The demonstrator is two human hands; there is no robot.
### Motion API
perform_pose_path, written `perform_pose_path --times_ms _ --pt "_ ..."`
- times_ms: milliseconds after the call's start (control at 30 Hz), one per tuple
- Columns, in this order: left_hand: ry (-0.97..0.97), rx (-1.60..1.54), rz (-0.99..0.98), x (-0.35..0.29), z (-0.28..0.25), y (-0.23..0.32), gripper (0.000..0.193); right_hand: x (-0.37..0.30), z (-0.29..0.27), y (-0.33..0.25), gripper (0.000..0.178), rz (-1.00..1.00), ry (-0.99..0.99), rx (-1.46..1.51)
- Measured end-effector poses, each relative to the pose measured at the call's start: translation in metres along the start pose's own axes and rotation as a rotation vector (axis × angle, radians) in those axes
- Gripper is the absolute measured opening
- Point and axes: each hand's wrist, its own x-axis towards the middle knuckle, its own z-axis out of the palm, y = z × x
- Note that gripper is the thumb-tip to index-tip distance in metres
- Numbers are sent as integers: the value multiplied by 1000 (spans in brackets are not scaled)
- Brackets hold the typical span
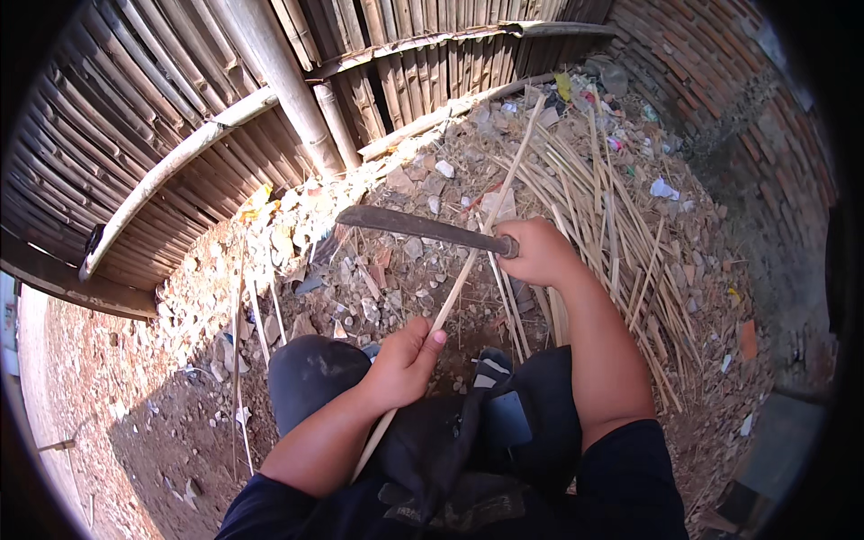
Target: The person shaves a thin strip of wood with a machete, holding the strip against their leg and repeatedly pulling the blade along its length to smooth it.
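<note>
The left hand (402,362) is closed around a long, pale split-bamboo strip (454,290), thumb along it, just above the lap. The strip's long axis runs slantwise, its lower end near the body at the lower left, its far end pointing forward and slightly right towards the rubble. The right hand (537,252) grips the handle of a machete (423,227), whose blade points left, crossing the strip; whether they touch, I cannot tell. A dark rectangular object (507,420) rests on the lap. Right of the strip, beyond the right forearm, lies a pile of similar strips (585,211), its nearer pieces close to the held one; thin strips (238,360) lie leftward. Farther out stand a bamboo fence (396,81) ahead and a brick wall (720,54) at right
</note>
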Motion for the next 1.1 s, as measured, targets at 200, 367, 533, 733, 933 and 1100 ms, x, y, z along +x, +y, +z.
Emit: perform_pose_path --times_ms 200,367,533,733,933,1100 --pt "-22 -26 25 -3 2 -2 27 6 7 28 42 283 209 268" --pt "-25 2 71 -8 3 -1 27 4 -4 4 38 185 -89 155" --pt "-66 -100 -33 -8 5 -2 25 8 4 23 34 416 272 343" --pt "-124 -166 -141 -9 1 8 24 10 -2 34 28 336 76 263" --pt "-77 -60 34 -10 5 5 27 5 -7 15 38 204 147 153" --pt "-127 -130 7 -9 7 -2 26 0 -10 44 39 382 246 298"
